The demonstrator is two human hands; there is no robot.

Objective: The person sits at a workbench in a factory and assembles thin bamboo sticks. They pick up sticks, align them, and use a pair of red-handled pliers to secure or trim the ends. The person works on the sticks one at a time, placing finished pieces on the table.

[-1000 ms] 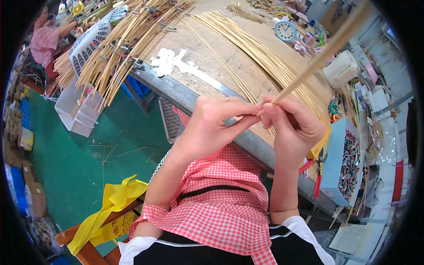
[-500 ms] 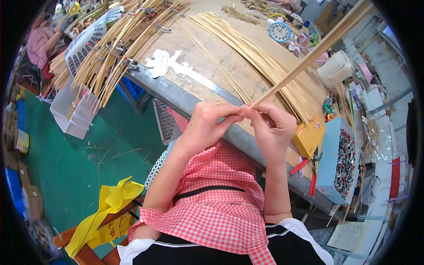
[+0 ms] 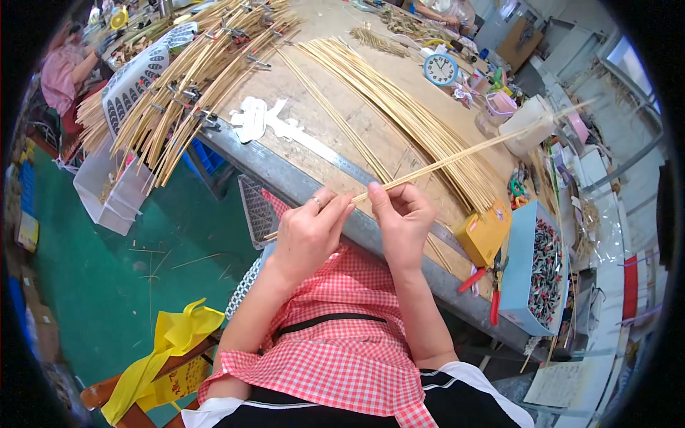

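Both hands hold a thin bundle of bamboo sticks [image 3: 457, 158], slanting up to the right over the table edge. My left hand [image 3: 308, 232] is closed round its lower end, and a short tip pokes out on its left side. Thumb and fingers of my right hand [image 3: 404, 222] pinch the sticks a little farther along. How many sticks there are I cannot tell. Just beyond my hands lie a few loose bamboo sticks [image 3: 335, 118] on the wooden table. To their right is a wide row of bamboo sticks [image 3: 399, 100].
Clipped stick bundles [image 3: 178, 100] overhang the table's left side. A steel ruler [image 3: 325, 153] lies near white paper cutouts [image 3: 250, 121]. At right are a yellow box [image 3: 482, 239], red-handled pliers [image 3: 495, 289] and a blue bin [image 3: 519, 285] of clips. A clock [image 3: 440, 69] stands farther back.
The sticks have swung down from a steep slant to a flatter one toward the right. Both hands have moved left and slightly lower, and a stick end now shows past my left hand.
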